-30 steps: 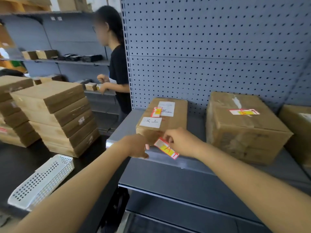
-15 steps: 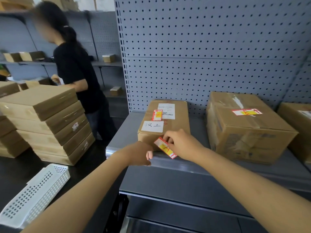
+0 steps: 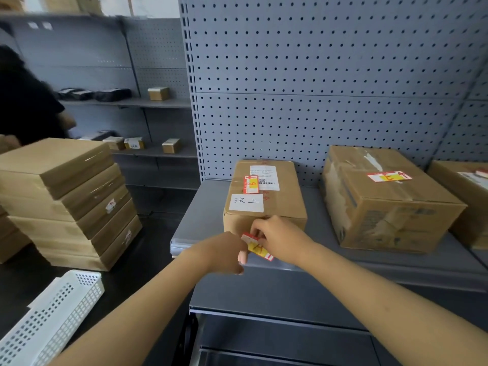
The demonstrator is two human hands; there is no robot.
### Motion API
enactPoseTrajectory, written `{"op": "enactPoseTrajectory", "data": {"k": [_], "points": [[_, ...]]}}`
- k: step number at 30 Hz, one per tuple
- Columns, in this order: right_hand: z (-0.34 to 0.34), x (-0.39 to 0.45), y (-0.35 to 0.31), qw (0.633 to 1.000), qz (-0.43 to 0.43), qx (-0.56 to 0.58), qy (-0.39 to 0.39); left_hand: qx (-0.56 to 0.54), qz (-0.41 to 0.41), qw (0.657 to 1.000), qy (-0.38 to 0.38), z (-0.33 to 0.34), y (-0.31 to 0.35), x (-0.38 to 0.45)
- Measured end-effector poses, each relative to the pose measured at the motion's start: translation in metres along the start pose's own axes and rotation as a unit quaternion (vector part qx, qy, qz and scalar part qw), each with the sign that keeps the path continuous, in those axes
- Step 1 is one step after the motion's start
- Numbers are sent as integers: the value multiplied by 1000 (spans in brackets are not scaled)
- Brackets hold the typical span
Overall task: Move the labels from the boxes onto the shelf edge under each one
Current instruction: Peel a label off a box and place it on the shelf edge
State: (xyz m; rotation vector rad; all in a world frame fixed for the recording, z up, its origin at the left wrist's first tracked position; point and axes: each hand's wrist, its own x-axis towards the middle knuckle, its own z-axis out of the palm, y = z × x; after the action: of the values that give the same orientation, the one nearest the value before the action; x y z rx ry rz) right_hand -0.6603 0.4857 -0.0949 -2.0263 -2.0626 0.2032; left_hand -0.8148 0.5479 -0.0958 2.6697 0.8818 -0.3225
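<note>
Looking down from the head cam, which is the only view, both hands meet right at the front of the grey shelf. The right hand (image 3: 281, 240) has its fingertips pinched on the upper end of a red, yellow and white label (image 3: 257, 247), and the left hand (image 3: 224, 253) is curled in beside it, thumb and fingers closed near the lower left corner. Whether the left fingers actually grip the label or just steady it, I can't tell, since the knuckles hide the contact. The label sits tilted, right over the shelf edge (image 3: 330, 269) and just below the front face of the left box (image 3: 264, 196).

Handling-wise, I'd guess it's a thin sticker: nearly weightless, floppy, and prone to curling or sticking to itself or a finger if the adhesive side is exposed. Best to hold it by the two short ends, keep it taut, square it up with the edge strip, then press from one end to the other so it doesn't wrinkle.

That same box still carries another red and yellow sticker (image 3: 250, 184) on top, next to a white shipping slip. The right box (image 3: 388, 207) has its own red and yellow label (image 3: 389, 177) on top too, so it still looks untouched. A white perforated basket (image 3: 52, 315) sits well off to the left, out of the way.
</note>
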Motion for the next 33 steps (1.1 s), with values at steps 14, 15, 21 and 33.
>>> {"op": "enactPoseTrajectory", "data": {"k": [14, 15, 21, 33], "points": [[12, 6, -3, 999, 11, -38, -38, 3, 20, 1000, -24, -6, 3, -3], [12, 6, -3, 998, 13, -40, -41, 2, 21, 1000, -23, -6, 2, -4], [7, 3, -4, 998, 0, -61, -27, 3, 36, 999, -30, -15, 0, -8], [-61, 18, -3, 987, -41, -119, 99, 8, -23, 997, 71, -97, -26, -18]]}}
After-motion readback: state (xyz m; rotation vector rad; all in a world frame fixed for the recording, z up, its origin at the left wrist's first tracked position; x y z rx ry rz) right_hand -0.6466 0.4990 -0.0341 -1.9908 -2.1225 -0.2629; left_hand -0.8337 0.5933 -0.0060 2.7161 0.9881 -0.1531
